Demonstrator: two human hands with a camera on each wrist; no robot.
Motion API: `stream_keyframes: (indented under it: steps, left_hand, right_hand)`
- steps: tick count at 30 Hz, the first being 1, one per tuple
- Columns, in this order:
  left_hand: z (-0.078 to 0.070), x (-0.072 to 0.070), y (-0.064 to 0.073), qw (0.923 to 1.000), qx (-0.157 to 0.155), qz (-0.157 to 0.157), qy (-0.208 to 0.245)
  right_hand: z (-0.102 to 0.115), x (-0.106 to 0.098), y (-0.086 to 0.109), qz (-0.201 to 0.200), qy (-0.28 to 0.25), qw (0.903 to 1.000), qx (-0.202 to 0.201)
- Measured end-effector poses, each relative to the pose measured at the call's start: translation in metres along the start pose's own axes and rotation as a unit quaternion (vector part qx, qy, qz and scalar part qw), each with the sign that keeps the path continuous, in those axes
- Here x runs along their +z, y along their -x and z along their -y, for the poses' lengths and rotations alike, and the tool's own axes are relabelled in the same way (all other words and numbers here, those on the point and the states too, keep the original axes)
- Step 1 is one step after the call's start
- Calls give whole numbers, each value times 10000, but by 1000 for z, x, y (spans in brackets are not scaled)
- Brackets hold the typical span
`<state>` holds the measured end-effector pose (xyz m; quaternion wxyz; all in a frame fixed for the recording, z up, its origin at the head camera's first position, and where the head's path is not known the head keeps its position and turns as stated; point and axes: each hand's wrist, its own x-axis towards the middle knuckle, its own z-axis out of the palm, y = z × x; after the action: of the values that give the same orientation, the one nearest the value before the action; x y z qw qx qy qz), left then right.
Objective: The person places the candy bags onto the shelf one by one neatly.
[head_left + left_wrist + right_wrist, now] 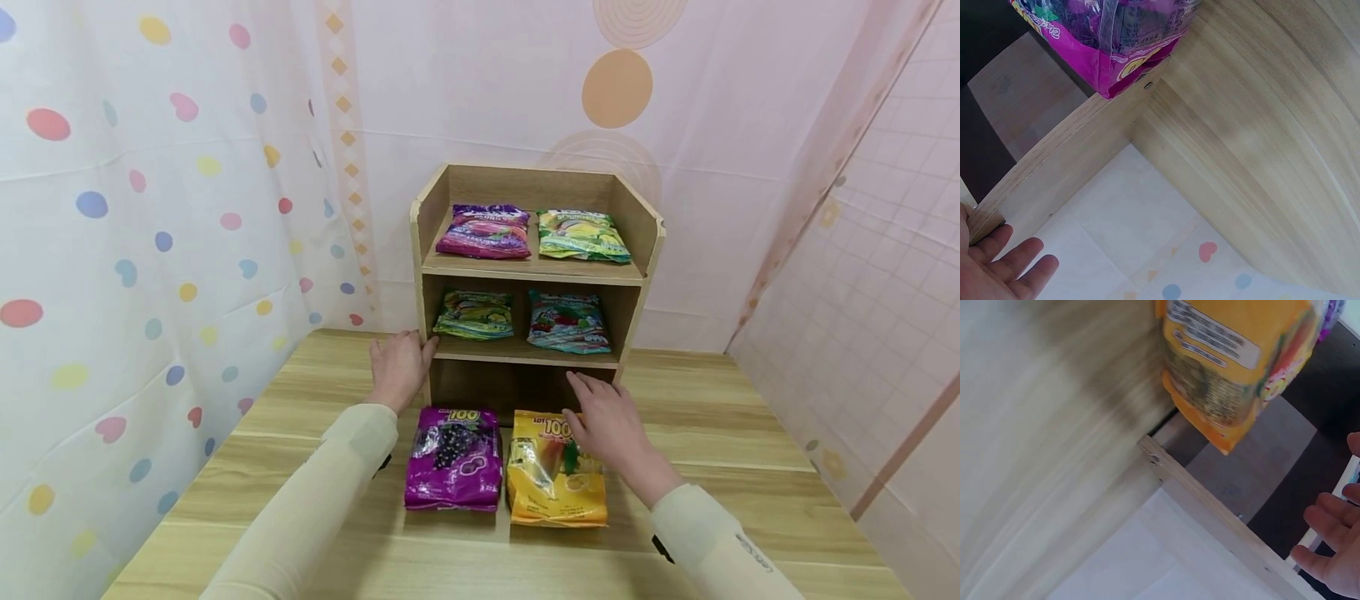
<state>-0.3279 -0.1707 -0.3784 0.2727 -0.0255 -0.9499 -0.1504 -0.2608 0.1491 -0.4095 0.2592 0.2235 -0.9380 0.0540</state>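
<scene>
A small three-tier wooden shelf (525,361) stands on the table. My left hand (397,368) holds its left side panel (1054,169), thumb at the front edge and fingers along the outer face. My right hand (613,421), fingers extended, hovers by the lower right opening, above a yellow candy bag (558,492); whether it touches the shelf I cannot tell. Beside that bag is a purple candy bag (453,467) with a grape picture. Both bags lean at the front of the bottom compartment. The right wrist view shows the right hand (1335,540) holding nothing.
The top tier carries a purple-pink candy bag (487,232) and a yellow-green one (582,235). On the middle tier lie a green bag (475,315) and a teal bag (567,322). Printed curtains (225,167) hang behind and beside the wooden table (720,450).
</scene>
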Motion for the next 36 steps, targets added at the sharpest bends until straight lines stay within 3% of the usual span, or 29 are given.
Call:
stream_keyframes:
  steps: [7,18,23,27,31,36]
  left_hand:
    - [1,0,0,10000,-1,6,-9]
    - [1,0,-1,9999,-22,102,17]
    - [0,-1,-1,9999,-41,118,-7]
    - [0,-1,-1,9999,-62,132,5]
    - [0,-1,0,9999,-65,139,24]
    - [-1,-2,0,9999,-55,113,35]
  right_hand:
    - [-2,9,12,237,-88,9994,255]
    - [2,21,26,1038,-349,9898,913]
    - [0,21,31,1570,-584,9743,1504]
    - [-4,22,36,1959,-1051,9512,2141]
    - [-6,23,42,2081,-1635,9306,2529]
    - [-9,25,44,1956,-1919,9254,2616]
